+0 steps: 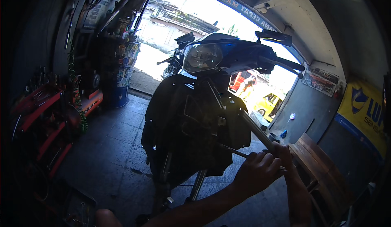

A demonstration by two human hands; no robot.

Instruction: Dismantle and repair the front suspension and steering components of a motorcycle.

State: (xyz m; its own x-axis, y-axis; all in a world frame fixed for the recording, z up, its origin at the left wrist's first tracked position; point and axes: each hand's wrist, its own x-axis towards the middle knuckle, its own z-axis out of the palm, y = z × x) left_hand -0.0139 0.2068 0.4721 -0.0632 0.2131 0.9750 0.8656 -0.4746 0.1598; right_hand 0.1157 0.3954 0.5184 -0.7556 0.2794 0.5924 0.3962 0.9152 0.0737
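A dark motorcycle (191, 104) with a headlamp (201, 57) stands facing me on the tiled floor. My left hand (257, 170) is closed around a thin metal rod (234, 150) that runs left toward the bike's lower front. My right hand (284, 153) sits just behind it, fingers wrapped on the lower end of a thick grey tube (256, 128) slanting up to the bike's front panel. Both hands are close together at the lower right. What the rod's far tip meets is lost in shadow.
A red tool rack (40, 117) with a coiled green hose (77, 100) lines the left wall. A blue drum (120, 94) stands by the doorway. A wooden bench (321, 166) is at the right. A yellow banner (364, 113) hangs on the right wall.
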